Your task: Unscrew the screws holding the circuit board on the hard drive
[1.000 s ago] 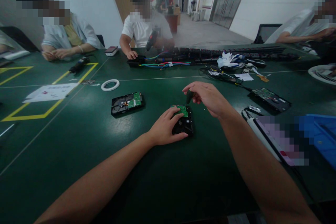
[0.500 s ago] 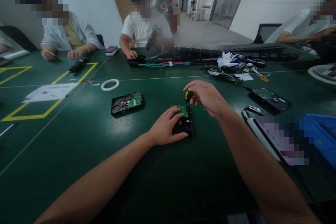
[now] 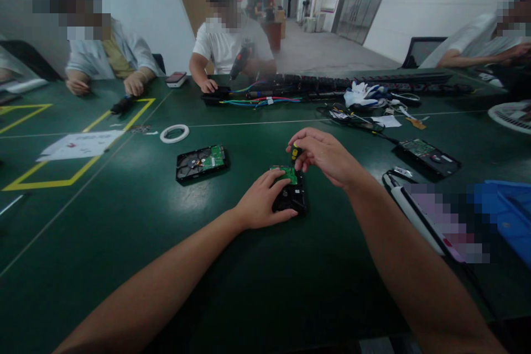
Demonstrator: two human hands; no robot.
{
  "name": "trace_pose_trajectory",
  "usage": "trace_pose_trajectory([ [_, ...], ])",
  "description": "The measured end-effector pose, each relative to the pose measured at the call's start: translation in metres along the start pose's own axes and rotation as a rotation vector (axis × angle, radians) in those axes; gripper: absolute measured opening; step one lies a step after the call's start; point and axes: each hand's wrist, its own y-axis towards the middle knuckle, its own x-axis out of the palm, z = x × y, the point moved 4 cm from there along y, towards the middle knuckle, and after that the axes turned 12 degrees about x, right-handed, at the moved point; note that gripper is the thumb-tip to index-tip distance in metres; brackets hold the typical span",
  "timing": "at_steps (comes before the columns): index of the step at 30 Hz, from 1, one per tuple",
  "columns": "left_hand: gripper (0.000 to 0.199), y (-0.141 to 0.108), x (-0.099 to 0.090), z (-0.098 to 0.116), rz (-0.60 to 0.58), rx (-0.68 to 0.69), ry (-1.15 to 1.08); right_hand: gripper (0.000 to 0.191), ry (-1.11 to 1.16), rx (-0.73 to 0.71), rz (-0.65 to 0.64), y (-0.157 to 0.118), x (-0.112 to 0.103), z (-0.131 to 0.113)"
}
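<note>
On the green table (image 3: 166,254) lies a black hard drive (image 3: 296,194) with a green circuit board facing up. My left hand (image 3: 262,199) rests on its left side, fingers spread over the board and thumb along the near edge. Above the drive's far right corner, my right hand (image 3: 317,156) grips a small yellow-and-black screwdriver (image 3: 295,151) between thumb and fingers, held upright. Its tip is too small to make out against the drive. A second hard drive (image 3: 201,164) sits to the left, and a third (image 3: 429,157) lies at the right.
A white ring (image 3: 175,133) and paper sheets (image 3: 81,144) lie left. Cables (image 3: 352,119), white gloves (image 3: 362,94), a phone (image 3: 435,221) and a blue bin (image 3: 508,215) are right. Across the table, several people sit, one with a power drill (image 3: 241,62).
My right hand and the screwdriver have shifted slightly left. My left hand stays on the drive. At the far left, a person's hand has moved onto a black tool.
</note>
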Motion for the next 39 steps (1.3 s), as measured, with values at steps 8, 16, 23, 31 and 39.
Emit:
trace_pose_trajectory([
  [8, 0.085, -0.0008, 0.0014, -0.0015, 0.001, 0.000, 0.004, 0.012, -0.136, -0.084, 0.009, -0.0009, -0.0012, -0.0016],
  [16, 0.085, -0.0001, 0.0001, -0.0006, 0.005, -0.007, -0.016, 0.023, -0.071, -0.052, -0.032, -0.0033, -0.0006, -0.0007],
  [23, 0.085, -0.0002, 0.0002, -0.0001, 0.003, -0.006, -0.009, 0.013, -0.084, -0.091, -0.018, 0.0021, -0.0047, 0.0012],
  [31, 0.086, -0.0003, 0.0008, -0.0010, -0.010, 0.004, 0.015, 0.018, -0.110, -0.088, 0.011, 0.0007, -0.0046, 0.0005],
  [39, 0.085, 0.0007, -0.0012, 0.0005, -0.008, -0.005, -0.010, 0.014, -0.006, -0.014, -0.053, -0.0027, -0.0033, -0.0001],
])
